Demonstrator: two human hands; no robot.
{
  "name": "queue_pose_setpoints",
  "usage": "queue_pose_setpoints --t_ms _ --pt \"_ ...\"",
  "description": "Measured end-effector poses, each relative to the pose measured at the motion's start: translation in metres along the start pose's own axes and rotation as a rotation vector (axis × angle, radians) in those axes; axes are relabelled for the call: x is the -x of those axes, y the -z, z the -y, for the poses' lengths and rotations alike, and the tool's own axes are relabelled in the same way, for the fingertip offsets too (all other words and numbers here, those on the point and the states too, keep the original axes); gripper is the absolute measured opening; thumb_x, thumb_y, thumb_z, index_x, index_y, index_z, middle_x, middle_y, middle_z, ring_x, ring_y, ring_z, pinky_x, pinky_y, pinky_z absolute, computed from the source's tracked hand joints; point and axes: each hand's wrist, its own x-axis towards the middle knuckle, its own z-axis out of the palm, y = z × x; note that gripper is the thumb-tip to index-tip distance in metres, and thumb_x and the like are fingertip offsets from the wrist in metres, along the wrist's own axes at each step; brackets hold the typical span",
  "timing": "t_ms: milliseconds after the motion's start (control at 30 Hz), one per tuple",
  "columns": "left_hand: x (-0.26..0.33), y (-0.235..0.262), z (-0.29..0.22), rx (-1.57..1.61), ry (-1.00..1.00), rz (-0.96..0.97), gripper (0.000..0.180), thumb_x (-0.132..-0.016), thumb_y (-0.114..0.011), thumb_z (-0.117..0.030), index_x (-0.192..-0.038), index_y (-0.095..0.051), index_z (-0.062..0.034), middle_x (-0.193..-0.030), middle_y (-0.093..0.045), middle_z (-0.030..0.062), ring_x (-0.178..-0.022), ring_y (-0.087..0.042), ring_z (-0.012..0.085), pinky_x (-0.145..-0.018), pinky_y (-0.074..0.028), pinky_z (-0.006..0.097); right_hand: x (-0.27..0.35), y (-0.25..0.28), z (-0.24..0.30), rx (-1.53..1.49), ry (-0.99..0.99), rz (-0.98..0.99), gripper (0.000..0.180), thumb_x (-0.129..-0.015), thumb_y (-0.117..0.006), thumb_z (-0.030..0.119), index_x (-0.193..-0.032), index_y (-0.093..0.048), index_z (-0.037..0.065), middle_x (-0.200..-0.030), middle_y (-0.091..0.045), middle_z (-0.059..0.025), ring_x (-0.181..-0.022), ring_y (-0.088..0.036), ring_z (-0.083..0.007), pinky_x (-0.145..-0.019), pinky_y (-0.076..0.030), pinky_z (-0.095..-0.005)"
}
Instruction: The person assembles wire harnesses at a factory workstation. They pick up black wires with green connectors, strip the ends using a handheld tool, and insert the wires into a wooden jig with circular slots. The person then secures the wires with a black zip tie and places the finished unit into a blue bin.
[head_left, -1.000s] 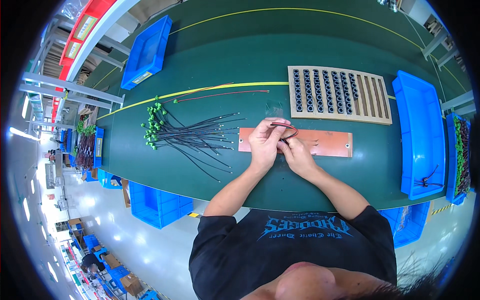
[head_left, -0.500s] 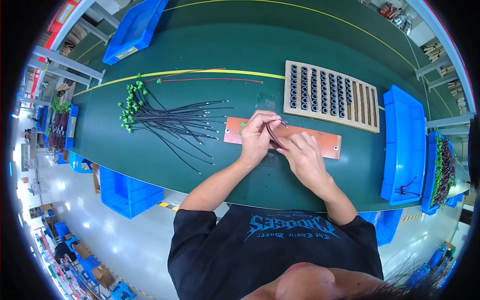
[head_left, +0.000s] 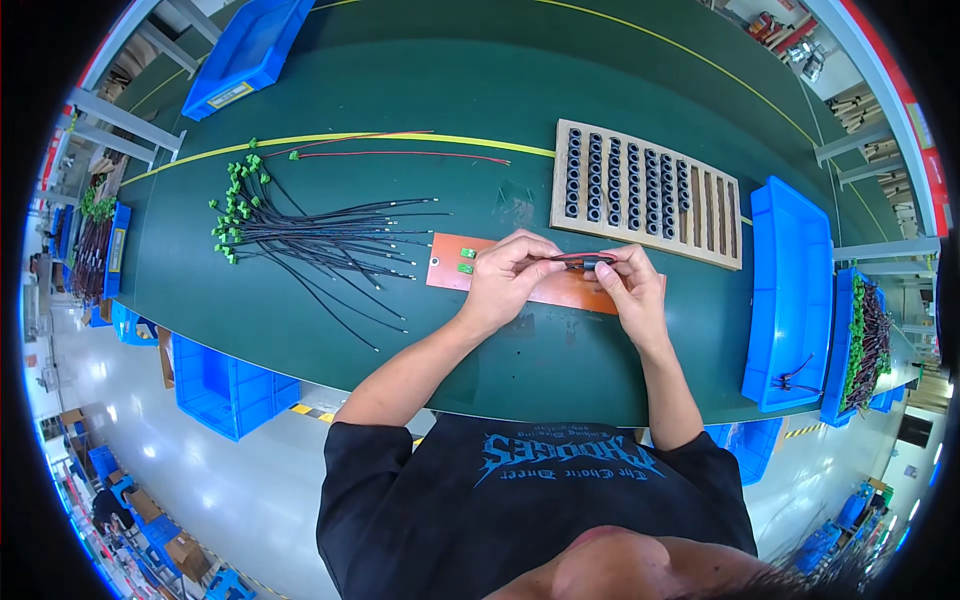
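Observation:
My left hand [head_left: 509,281] pinches a red and black wire pair [head_left: 570,257] above an orange board [head_left: 565,292]. To its right, my right hand [head_left: 636,290] has closed its fingers on the same wires and on a small black cylinder [head_left: 591,263]. Whether the wires run through the cylinder or beside it I cannot tell. Two green connectors [head_left: 467,254] sit at the board's left end, next to my left hand. Farther left lies a fanned bundle of black wires [head_left: 320,228] with green connectors [head_left: 232,205] on their far left ends.
Beyond my right hand stands a wooden rack [head_left: 730,225] with rows of black cylinders [head_left: 613,185]. Two red wires [head_left: 400,155] lie along the yellow line. Blue bins stand at the right [head_left: 790,290] and back left [head_left: 245,60]; another bin [head_left: 858,345] holds wired green connectors.
My hands have turned and drawn apart, with the wires now stretched between them. The black cylinder has come into sight at my right fingers. The whole view has shifted slightly.

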Motion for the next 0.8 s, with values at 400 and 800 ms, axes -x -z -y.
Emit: queue_pose_setpoints --t_ms 400,800 --pt "0.000 -0.002 0.001 0.058 0.040 0.046 0.017 -0.085 -0.063 0.019 -0.089 -0.069 0.0037 -0.107 -0.070 0.0143 -0.105 -0.070 0.0230 -0.092 -0.060 0.035 0.001 0.002 -0.009 -0.036 -0.005 0.005 0.015 -0.103 -0.063 0.010 -0.110 -0.052 0.003 -0.098 -0.070 -0.0079 -0.095 -0.068 -0.0133 -0.083 -0.049 -0.0259" --pt "-0.001 -0.004 -0.002 0.071 -0.018 -0.005 0.023 -0.082 -0.061 0.022 -0.088 -0.072 0.0035 -0.101 -0.075 0.0163 -0.104 -0.071 0.0259 -0.090 -0.060 0.036 0.004 0.001 -0.015 -0.086 0.071 0.018 0.014 -0.104 -0.063 0.009 -0.109 -0.052 0.003 -0.098 -0.068 -0.0064 -0.093 -0.065 -0.0100 -0.082 -0.049 -0.0249"
